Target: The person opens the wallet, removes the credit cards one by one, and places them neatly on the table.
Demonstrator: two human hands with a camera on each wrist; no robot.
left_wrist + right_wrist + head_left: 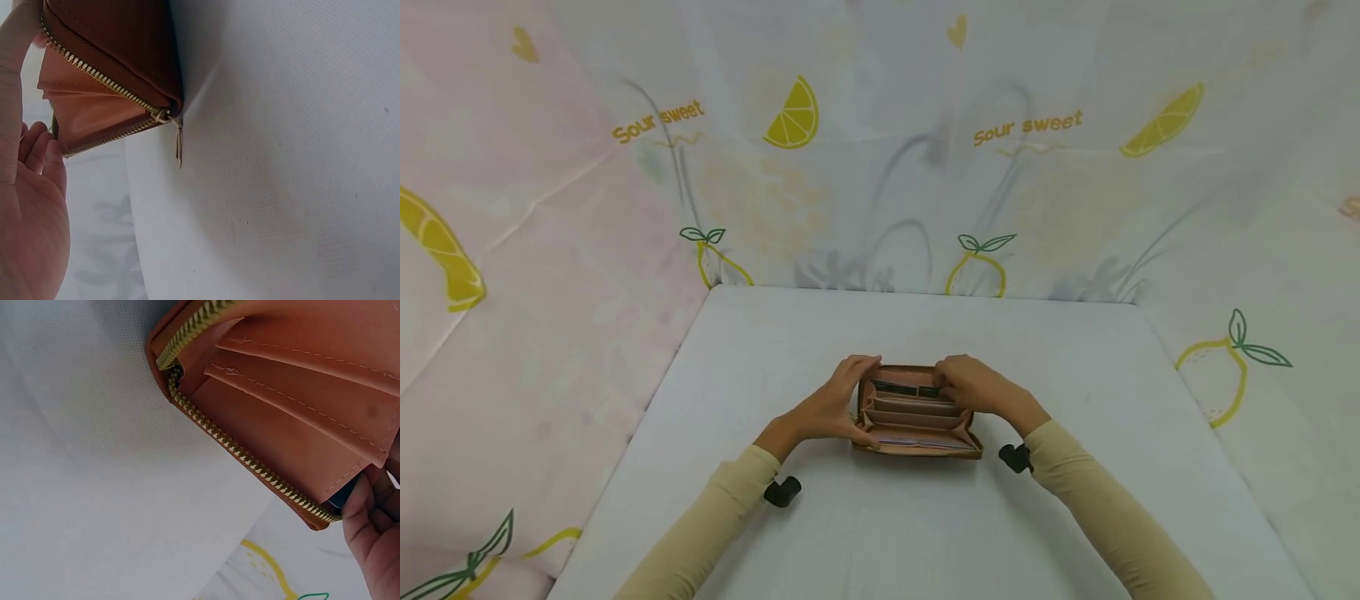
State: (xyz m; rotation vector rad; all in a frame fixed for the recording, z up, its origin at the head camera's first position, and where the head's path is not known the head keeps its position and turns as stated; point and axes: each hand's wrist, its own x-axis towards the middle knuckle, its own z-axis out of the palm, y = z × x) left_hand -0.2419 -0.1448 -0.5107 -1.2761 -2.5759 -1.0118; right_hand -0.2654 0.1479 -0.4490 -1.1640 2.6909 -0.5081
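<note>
A brown zip-around wallet [916, 419] stands spread on the white table, its pinkish-tan compartments facing up. At its left end my left hand [829, 408] grips it, thumb at the front wall and fingers at the back wall. The brass zip pull [179, 145] hangs from the wallet's corner in the left wrist view. My right hand [981, 387] is at the back right, where its thumb and fingers pinch a dark card [344, 491] at the slot by the zip edge. Another dark card [893, 388] shows in the back slots. Pale card edges [917, 443] show in the front pocket.
The white table [880, 533] carries the wallet near its middle. Lemon-printed cloth [880, 192] hangs behind and at both sides. A small black device [783, 492] sits at the left wrist, and another black device [1016, 457] at the right.
</note>
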